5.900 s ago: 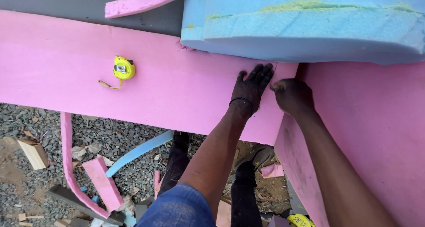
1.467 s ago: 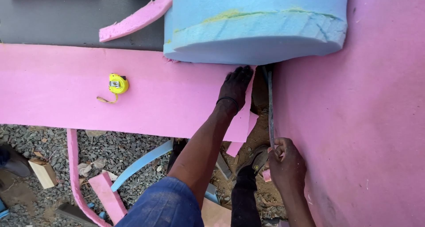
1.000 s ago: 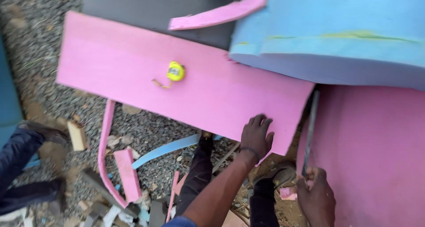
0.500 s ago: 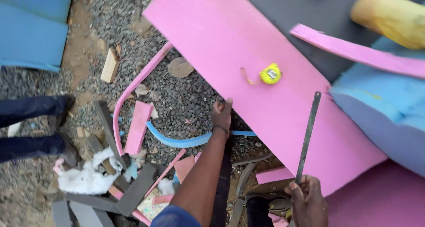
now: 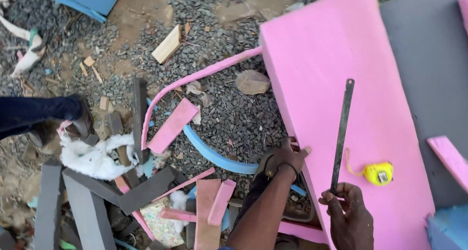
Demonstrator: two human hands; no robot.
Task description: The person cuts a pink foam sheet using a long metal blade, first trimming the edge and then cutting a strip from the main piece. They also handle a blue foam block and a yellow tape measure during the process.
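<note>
One large pink foam slab (image 5: 336,84), lying flat. Left hand (image 5: 282,157): fingers clamped on the slab's near edge. Right hand (image 5: 348,216): fingers closed around one thin dark metal saw blade (image 5: 341,133), upright above the slab. One yellow tape measure (image 5: 379,173) rests on the slab, right of the blade.

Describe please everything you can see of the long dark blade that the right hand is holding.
The blade is a long, thin, flat strip that looks like dark, dull metal, perhaps a bare saw blade; teeth are too small to make out. It stands almost upright in the picture, leaning slightly right toward the top, where its end is squared. The right hand grips its lower end in its fingers. It is raised over the pink foam sheet, left of the yellow tape measure. Whether it touches the foam cannot be told.
</note>
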